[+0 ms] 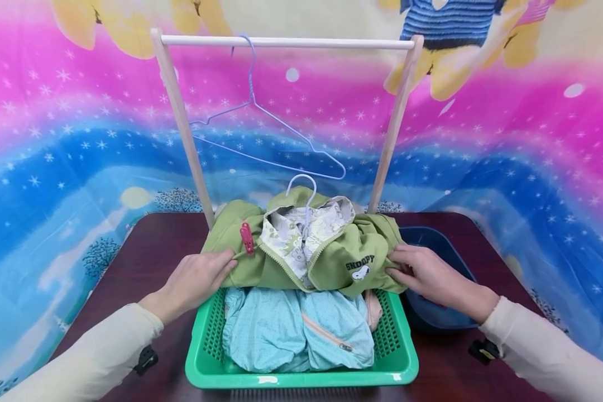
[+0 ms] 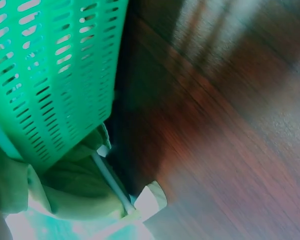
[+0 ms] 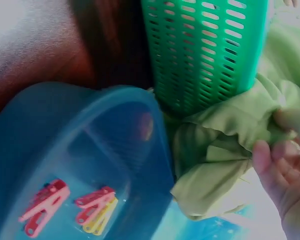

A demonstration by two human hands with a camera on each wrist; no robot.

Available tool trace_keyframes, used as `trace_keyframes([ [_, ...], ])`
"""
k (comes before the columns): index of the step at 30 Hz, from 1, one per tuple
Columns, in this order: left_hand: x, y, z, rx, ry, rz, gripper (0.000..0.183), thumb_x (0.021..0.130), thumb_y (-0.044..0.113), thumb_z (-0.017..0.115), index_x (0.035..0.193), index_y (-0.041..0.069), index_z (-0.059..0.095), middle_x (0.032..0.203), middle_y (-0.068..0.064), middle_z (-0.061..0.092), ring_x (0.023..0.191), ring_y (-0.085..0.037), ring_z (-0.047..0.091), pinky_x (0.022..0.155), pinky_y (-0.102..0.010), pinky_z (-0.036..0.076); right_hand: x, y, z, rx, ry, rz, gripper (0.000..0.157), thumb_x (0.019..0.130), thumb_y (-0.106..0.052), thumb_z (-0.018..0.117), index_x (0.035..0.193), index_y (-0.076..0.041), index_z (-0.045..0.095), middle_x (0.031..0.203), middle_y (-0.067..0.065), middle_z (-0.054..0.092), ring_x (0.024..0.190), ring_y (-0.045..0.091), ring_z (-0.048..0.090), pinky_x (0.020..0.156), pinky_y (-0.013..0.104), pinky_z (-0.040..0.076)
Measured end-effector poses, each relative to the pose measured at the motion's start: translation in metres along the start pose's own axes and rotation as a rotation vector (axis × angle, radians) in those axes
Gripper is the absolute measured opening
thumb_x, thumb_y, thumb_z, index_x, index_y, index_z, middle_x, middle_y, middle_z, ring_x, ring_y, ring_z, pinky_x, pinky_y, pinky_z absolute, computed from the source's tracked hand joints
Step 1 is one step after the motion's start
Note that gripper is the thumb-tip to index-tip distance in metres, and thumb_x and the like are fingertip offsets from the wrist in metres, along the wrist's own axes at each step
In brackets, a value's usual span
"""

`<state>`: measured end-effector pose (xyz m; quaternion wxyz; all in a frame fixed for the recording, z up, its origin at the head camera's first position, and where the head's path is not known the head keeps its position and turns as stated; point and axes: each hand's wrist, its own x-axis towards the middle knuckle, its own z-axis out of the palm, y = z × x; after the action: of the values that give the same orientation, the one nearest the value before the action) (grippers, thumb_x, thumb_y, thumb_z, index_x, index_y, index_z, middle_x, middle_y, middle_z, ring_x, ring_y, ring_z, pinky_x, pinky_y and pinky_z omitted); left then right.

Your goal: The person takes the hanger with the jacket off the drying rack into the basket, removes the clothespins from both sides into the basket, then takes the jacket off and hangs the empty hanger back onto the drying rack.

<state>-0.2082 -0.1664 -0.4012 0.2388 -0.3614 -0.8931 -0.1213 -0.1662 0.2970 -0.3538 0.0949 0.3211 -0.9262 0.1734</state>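
A green hooded jacket (image 1: pixel 331 251) with a patterned white lining lies across the back of a green basket (image 1: pixel 301 381). The hook of a white hanger (image 1: pixel 310 178) rises out of its neck opening. My left hand (image 1: pixel 196 279) pinches the jacket's left side, near a red clothespin (image 1: pixel 247 238) on the fabric. On the other side my right hand (image 1: pixel 434 276) pinches the cloth by the Snoopy print; the right wrist view shows its thumb and fingers (image 3: pixel 264 159) against a fold. Most of the left hand is outside the left wrist view.
A light-blue garment (image 1: pixel 271 329) with a zipper lies in the basket. Behind stands a wooden rack (image 1: pixel 291 42) with a blue wire hanger (image 1: pixel 276 163) on its bar. To the right, a dark blue basin (image 3: pixel 95 135) holds red and yellow clothespins (image 3: pixel 46 206).
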Motion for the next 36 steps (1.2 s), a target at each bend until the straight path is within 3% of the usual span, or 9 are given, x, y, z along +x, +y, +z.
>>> trace_keyframes([
  [5, 0.000, -0.002, 0.002, 0.010, 0.019, 0.046, 0.028, 0.102, 0.032, 0.059, 0.082, 0.016, 0.048, 0.059, 0.012, 0.030, 0.050, -0.002, 0.023, 0.046, -0.020, 0.024, 0.005, -0.007, -0.014, 0.033, 0.017, 0.018, 0.013, 0.094, -0.012, 0.071, 0.089, -0.021, 0.065, 0.075, -0.014, 0.050, 0.060, -0.005, 0.041, 0.054, 0.020, 0.041],
  [10, -0.002, -0.005, 0.001, -0.006, 0.014, 0.072, 0.047, 0.099, 0.061, 0.046, 0.089, 0.016, 0.053, 0.059, 0.014, 0.037, 0.050, 0.000, 0.028, 0.045, -0.018, 0.026, 0.018, -0.022, -0.028, -0.007, 0.144, -0.003, 0.008, 0.093, -0.010, 0.072, 0.096, -0.017, 0.073, 0.080, -0.013, 0.060, 0.068, -0.005, 0.050, 0.057, 0.021, 0.049],
  [13, -0.002, -0.006, 0.000, -0.005, 0.011, 0.082, 0.052, 0.095, 0.067, 0.050, 0.091, 0.015, 0.053, 0.060, 0.014, 0.037, 0.051, 0.000, 0.026, 0.046, -0.017, 0.024, 0.027, -0.033, -0.036, -0.028, 0.227, -0.036, 0.015, 0.089, -0.003, 0.074, 0.096, -0.016, 0.074, 0.080, -0.011, 0.062, 0.070, -0.003, 0.051, 0.057, 0.020, 0.049],
  [16, -0.002, -0.006, 0.000, -0.005, 0.010, 0.080, 0.050, 0.090, 0.066, 0.060, 0.088, 0.016, 0.051, 0.060, 0.014, 0.034, 0.052, 0.001, 0.024, 0.046, -0.017, 0.021, 0.038, -0.047, -0.041, -0.003, 0.253, -0.075, 0.016, 0.088, -0.001, 0.074, 0.098, -0.013, 0.075, 0.082, -0.009, 0.065, 0.072, -0.002, 0.053, 0.058, 0.021, 0.051],
  [23, -0.002, -0.004, 0.000, 0.001, -0.005, 0.056, 0.048, 0.083, 0.057, 0.074, 0.086, 0.017, 0.048, 0.056, 0.015, 0.029, 0.050, 0.002, 0.021, 0.045, -0.017, 0.019, 0.064, -0.086, -0.045, 0.068, 0.136, -0.109, 0.008, 0.093, -0.012, 0.072, 0.100, -0.015, 0.074, 0.084, -0.008, 0.065, 0.074, 0.001, 0.058, 0.060, 0.022, 0.053],
  [31, -0.004, -0.002, 0.001, 0.011, 0.026, 0.058, 0.048, 0.085, 0.057, 0.073, 0.084, 0.016, 0.048, 0.054, 0.015, 0.029, 0.048, 0.003, 0.021, 0.045, -0.017, 0.017, 0.107, -0.130, -0.035, -0.042, -0.034, -0.157, 0.019, 0.098, -0.028, 0.068, 0.112, -0.016, 0.073, 0.095, -0.007, 0.070, 0.082, 0.007, 0.063, 0.071, 0.026, 0.052],
  [36, -0.003, -0.002, 0.002, 0.006, 0.034, 0.066, 0.048, 0.086, 0.056, 0.073, 0.084, 0.016, 0.048, 0.055, 0.015, 0.029, 0.048, 0.002, 0.021, 0.045, -0.016, 0.017, 0.131, -0.149, -0.027, -0.075, -0.125, -0.157, 0.025, 0.100, -0.033, 0.064, 0.119, -0.018, 0.070, 0.100, -0.007, 0.070, 0.078, 0.007, 0.063, 0.068, 0.026, 0.051],
])
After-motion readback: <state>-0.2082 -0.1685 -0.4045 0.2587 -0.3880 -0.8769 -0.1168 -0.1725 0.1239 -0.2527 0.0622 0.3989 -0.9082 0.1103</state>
